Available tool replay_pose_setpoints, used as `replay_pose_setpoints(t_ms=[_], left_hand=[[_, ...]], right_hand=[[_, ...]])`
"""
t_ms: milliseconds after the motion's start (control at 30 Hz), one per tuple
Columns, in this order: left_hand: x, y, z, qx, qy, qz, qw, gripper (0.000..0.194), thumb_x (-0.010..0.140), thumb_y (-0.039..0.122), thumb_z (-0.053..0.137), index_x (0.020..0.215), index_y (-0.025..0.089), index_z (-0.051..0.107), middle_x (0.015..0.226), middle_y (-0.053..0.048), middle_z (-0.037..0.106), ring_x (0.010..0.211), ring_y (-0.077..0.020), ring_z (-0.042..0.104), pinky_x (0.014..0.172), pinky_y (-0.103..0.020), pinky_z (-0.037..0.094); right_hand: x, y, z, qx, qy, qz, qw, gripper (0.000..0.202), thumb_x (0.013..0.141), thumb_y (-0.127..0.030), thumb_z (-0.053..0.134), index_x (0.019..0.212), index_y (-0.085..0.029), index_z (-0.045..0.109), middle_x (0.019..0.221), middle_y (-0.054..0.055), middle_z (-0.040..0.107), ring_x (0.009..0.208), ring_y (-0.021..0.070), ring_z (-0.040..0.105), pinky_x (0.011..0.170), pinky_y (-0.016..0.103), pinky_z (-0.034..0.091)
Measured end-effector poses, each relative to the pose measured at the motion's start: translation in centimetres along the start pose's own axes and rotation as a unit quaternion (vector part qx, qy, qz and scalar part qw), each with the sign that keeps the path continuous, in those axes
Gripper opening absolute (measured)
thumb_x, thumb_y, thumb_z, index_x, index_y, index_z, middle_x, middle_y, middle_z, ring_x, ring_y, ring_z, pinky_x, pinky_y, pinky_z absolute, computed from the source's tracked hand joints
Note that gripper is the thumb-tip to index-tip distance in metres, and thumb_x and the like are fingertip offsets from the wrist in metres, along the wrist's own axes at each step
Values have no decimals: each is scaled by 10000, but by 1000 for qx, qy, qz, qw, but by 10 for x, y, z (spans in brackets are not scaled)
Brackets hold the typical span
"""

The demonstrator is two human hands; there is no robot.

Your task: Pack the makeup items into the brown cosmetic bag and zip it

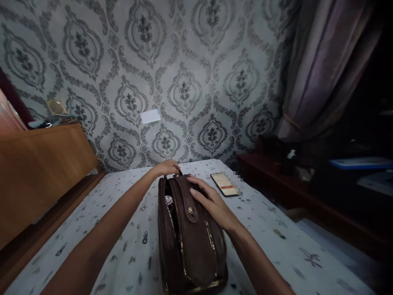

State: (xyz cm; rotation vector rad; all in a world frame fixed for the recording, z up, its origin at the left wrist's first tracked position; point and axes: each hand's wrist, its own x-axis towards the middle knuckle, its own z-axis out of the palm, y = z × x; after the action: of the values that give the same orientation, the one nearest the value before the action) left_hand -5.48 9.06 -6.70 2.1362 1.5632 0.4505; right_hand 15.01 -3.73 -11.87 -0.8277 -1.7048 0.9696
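A dark brown leather bag (202,250) with gold zips lies on the bed in front of me, its top facing up. The zip along its left side is open, and a small shiny, clear object (168,200) shows in the gap. At the bag's far end, the fingers of my left hand (168,167) curl round what looks like a short dark handle; their tips are partly hidden. My right hand (213,201) rests on the bag's upper right side, fingers stretched out, beside a snapped leather strap (185,194).
A phone (222,183) with a lit screen lies on the patterned bedsheet (129,229), right of the bag. Along the left stands a wooden headboard (49,164) with small items on top. To the right are a dark red ledge (251,164) and a curtain (319,73).
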Motion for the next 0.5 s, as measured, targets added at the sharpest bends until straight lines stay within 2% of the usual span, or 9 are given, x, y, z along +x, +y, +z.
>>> replay_pose_setpoints(t_ms=[67,133,500], left_hand=[[0,2,1,6,-25,6,1000,136,674,246,658,684,145,749,540,21,607,560,-122,501,521,-210,341],[-1,3,3,15,-20,10,1000,166,694,275,652,636,143,734,508,16,586,548,-120,484,516,-209,336],[-3,3,15,64,98,2,993,178,765,264,626,743,156,766,615,1,648,690,-155,549,595,-224,350]], right_hand=[[8,9,0,6,25,26,999,573,835,-604,615,1302,-272,628,1505,68,507,1434,275,397,1219,482,235],[15,18,-1,11,30,47,998,600,810,-592,642,1305,-254,634,1507,80,503,1439,279,389,1227,478,209],[16,29,-2,19,-8,21,1000,459,850,-473,634,1274,-299,666,1541,30,463,1464,243,350,1239,459,167]])
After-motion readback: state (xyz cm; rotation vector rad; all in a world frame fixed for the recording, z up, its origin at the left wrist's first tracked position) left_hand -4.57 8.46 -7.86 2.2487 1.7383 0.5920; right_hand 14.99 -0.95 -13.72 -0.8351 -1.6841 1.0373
